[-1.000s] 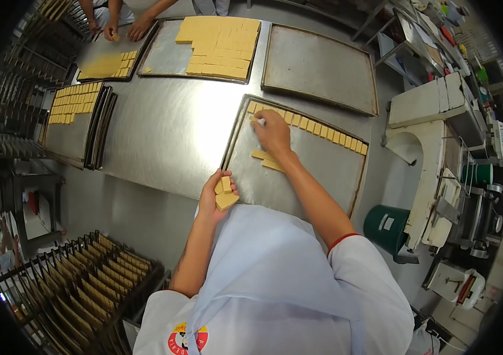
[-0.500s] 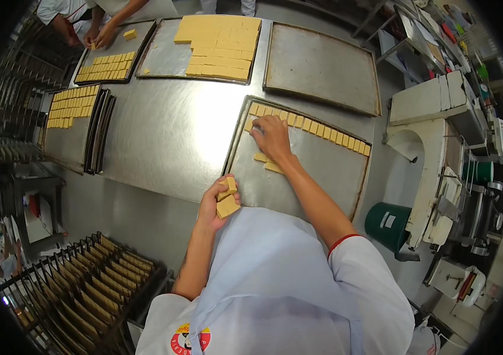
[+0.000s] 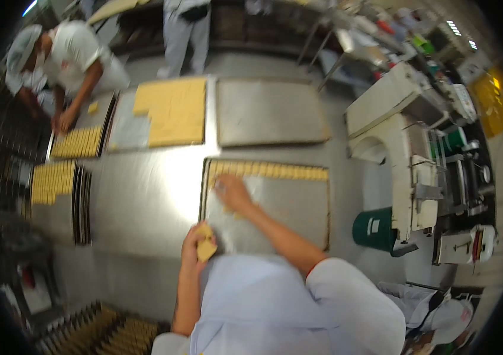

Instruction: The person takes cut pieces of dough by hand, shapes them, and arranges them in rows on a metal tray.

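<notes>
My left hand (image 3: 193, 241) is closed around pale yellow dough blocks (image 3: 206, 244), held just off the near left corner of a metal tray (image 3: 281, 219). At that tray's left side my right hand (image 3: 231, 193) reaches down with bent fingers beside the small yellow pieces. Motion blur and the hand itself hide whether anything is in its fingertips. A row of yellow dough pieces (image 3: 281, 171) lines the tray's far edge. A few loose dough pieces (image 3: 236, 211) lie under and beside my right wrist, partly covered.
Behind stands a tray with a large cut yellow slab (image 3: 177, 112), and right of it another metal tray (image 3: 272, 112). Stacked trays with pieces (image 3: 53, 183) stand left. A co-worker (image 3: 79, 59) handles pieces at the far left tray. A green bucket (image 3: 374, 231) is to the right.
The view has tilted up and shifted, so the table sits lower and more of the co-workers shows. My right hand stays at the tray's left side; my left still holds the blocks.
</notes>
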`<state>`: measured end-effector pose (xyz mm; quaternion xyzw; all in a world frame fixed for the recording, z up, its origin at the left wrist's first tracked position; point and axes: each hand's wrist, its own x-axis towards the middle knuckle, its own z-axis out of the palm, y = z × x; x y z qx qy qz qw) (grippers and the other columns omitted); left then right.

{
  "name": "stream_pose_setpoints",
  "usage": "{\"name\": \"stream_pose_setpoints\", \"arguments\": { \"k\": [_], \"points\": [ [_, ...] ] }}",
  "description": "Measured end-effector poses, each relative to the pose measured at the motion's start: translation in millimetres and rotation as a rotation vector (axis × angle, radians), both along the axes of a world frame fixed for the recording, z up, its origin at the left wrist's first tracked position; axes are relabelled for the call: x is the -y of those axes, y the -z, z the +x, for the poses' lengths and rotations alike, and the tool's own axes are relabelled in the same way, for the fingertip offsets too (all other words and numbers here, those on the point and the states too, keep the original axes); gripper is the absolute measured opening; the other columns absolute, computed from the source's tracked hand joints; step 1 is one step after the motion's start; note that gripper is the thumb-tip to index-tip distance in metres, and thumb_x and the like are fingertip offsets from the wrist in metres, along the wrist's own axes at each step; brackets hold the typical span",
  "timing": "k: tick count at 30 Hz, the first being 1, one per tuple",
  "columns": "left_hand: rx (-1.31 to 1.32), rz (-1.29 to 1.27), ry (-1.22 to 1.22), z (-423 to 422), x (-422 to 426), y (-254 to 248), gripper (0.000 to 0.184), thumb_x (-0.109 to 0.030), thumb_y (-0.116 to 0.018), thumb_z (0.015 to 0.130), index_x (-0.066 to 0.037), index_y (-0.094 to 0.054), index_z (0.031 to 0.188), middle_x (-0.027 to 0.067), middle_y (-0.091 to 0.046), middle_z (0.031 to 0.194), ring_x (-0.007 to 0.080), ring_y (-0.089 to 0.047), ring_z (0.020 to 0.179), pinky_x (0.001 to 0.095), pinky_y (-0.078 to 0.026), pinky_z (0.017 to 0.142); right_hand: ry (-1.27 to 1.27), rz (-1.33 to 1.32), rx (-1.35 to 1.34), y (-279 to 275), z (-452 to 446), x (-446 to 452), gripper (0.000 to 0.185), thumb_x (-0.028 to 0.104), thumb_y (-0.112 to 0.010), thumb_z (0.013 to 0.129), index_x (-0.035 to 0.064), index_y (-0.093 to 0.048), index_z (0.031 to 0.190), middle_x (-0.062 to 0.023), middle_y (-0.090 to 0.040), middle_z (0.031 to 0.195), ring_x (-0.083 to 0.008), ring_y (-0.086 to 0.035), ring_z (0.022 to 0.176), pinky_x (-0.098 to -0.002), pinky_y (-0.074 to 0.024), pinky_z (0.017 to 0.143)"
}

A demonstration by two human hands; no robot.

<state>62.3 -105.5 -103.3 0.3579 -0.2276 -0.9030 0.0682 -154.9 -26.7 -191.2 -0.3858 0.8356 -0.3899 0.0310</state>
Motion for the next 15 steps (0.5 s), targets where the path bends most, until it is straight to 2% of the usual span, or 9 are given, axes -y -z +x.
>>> {"name": "stream_pose_setpoints", "arguments": {
  "k": [1, 2, 4, 7, 10, 11, 15],
  "points": [
    [0.021, -0.059, 0.014, -4, 1, -2, 0.049, -0.003, -0.051, 0.080, 0.002, -0.052, 0.129, 0.0173, -0.062, 0.099, 0.0263, -0.064, 0.072, 0.0379, -0.058, 0.064, -0.017, -0.077, 0.038, -9, 8, -4, 0.033, 0.023, -0.073, 0.085, 0.0052, -0.070, 0.112, -0.0167, -0.068, 0.115, -0.0344, -0.063, 0.101, -0.0431, -0.0504, 0.089],
    [0.055, -0.126, 0.050, -11, 1, -15, 0.047, 0.002, -0.052, 0.082, 0.002, -0.054, 0.129, 0.0185, -0.062, 0.101, 0.0246, -0.066, 0.073, 0.0360, -0.058, 0.060, -0.039, 0.010, 0.360, -60, 16, -10, 0.034, 0.025, -0.073, 0.087, 0.0072, -0.069, 0.116, -0.0135, -0.068, 0.109, -0.0256, -0.065, 0.088, -0.0367, -0.0523, 0.077],
    [0.015, -0.262, 0.094, -18, -2, -34, 0.041, 0.002, -0.056, 0.084, 0.001, -0.055, 0.125, 0.0166, -0.064, 0.100, 0.0229, -0.066, 0.072, 0.0343, -0.058, 0.061, -0.188, -0.011, 0.571, -94, 29, -26, 0.035, 0.028, -0.073, 0.089, 0.0090, -0.069, 0.118, -0.0082, -0.067, 0.101, -0.0159, -0.062, 0.078, -0.0317, -0.0508, 0.070],
    [-0.008, -0.362, 0.173, -21, -6, -29, 0.039, 0.005, -0.060, 0.085, 0.002, -0.056, 0.123, 0.0152, -0.066, 0.097, 0.0218, -0.066, 0.069, 0.0327, -0.058, 0.060, -0.254, -0.001, 0.724, -111, 55, -53, 0.033, 0.027, -0.070, 0.094, 0.0066, -0.067, 0.120, -0.0053, -0.065, 0.096, -0.0112, -0.063, 0.076, -0.0276, -0.0509, 0.067],
    [-0.069, -0.447, 0.247, -19, -19, -24, 0.036, 0.004, -0.064, 0.087, 0.004, -0.057, 0.123, 0.0143, -0.067, 0.089, 0.0199, -0.066, 0.069, 0.0305, -0.057, 0.060, -0.195, -0.105, 0.969, -109, 71, -76, 0.033, 0.023, -0.066, 0.097, 0.0043, -0.064, 0.124, -0.0043, -0.064, 0.098, -0.0104, -0.063, 0.074, -0.0251, -0.0520, 0.065],
    [-0.076, -0.438, 0.229, -17, -25, -24, 0.036, 0.005, -0.065, 0.087, 0.003, -0.057, 0.122, 0.0150, -0.067, 0.090, 0.0194, -0.065, 0.067, 0.0302, -0.056, 0.059, -0.174, -0.229, 0.970, -99, 77, -82, 0.032, 0.020, -0.067, 0.096, 0.0046, -0.065, 0.124, -0.0032, -0.066, 0.091, -0.0097, -0.063, 0.062, -0.0239, -0.0518, 0.057],
    [-0.054, -0.447, 0.269, -10, -45, -29, 0.038, 0.004, -0.065, 0.087, 0.003, -0.055, 0.123, 0.0154, -0.066, 0.090, 0.0194, -0.065, 0.066, 0.0307, -0.055, 0.058, -0.197, -0.209, 1.021, -106, 89, -106, 0.036, 0.019, -0.067, 0.097, 0.0025, -0.061, 0.129, -0.0055, -0.063, 0.103, -0.0113, -0.064, 0.074, -0.0248, -0.0543, 0.067]
  ]
}}
